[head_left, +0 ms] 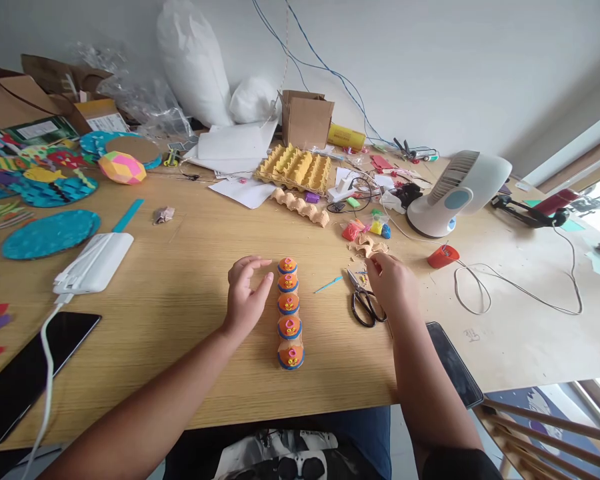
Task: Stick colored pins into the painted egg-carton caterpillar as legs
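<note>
A row of several orange egg-carton cups point(289, 312) with blue rims and pink and yellow clay dots lies on the wooden table point(180, 280), running away from me. My left hand point(245, 297) rests just left of the row, fingers loosely spread and curved, holding nothing. My right hand point(391, 283) is to the right, its fingertips pinched by small cardboard scraps point(367, 247); what they hold is too small to make out. Black scissors point(363, 301) lie just left of that hand, and a thin blue stick point(329, 285) lies between the scissors and the row.
Coloured clay lumps point(365, 228), a strip of cut carton cups point(300, 205), a yellow egg tray point(295, 167), a white fan point(455, 193) with its cable, a red cup point(443, 256), a power bank point(96, 262), two phones point(25, 373) point(453, 363) and paper crafts point(50, 233) lie around.
</note>
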Action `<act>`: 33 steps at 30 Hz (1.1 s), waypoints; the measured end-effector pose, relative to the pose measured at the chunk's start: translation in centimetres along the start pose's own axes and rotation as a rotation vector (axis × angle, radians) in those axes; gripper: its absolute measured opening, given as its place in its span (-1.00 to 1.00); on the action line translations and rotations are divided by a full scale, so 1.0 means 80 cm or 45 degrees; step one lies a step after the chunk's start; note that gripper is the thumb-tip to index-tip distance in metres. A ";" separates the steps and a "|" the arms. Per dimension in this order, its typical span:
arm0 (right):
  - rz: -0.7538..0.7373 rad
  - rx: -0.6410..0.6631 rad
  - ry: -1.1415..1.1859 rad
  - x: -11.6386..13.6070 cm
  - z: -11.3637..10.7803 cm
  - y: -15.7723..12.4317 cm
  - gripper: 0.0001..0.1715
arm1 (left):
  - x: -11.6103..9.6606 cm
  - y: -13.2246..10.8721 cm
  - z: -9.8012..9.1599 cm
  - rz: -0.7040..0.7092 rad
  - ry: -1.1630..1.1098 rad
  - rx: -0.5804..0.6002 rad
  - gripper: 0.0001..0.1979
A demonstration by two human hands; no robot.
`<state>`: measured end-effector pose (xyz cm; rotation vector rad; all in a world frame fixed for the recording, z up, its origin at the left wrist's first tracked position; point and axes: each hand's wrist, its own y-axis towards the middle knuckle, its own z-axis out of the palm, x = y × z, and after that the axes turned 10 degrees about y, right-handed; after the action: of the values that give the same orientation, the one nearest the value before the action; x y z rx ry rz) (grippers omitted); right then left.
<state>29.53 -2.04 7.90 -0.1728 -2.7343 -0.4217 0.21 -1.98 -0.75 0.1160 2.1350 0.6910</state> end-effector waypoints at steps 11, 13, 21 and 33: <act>0.205 0.133 -0.283 -0.071 -0.028 0.085 -0.66 | -0.007 0.000 -0.002 -0.019 -0.008 0.020 -0.82; 0.202 0.137 -0.312 -0.091 -0.025 0.114 -0.65 | -0.009 0.000 -0.003 -0.020 -0.014 0.018 -0.82; 0.085 0.227 -0.096 -0.144 0.009 0.223 -0.61 | -0.007 0.002 -0.004 -0.020 0.008 0.017 -0.82; 0.541 -0.031 0.111 -0.168 0.068 0.261 -0.52 | -0.005 0.004 -0.005 -0.065 0.018 0.009 -0.82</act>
<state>43.79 18.58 3.65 -0.7069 -2.5137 -0.3314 0.15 -2.04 -0.12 0.0604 2.1463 0.6567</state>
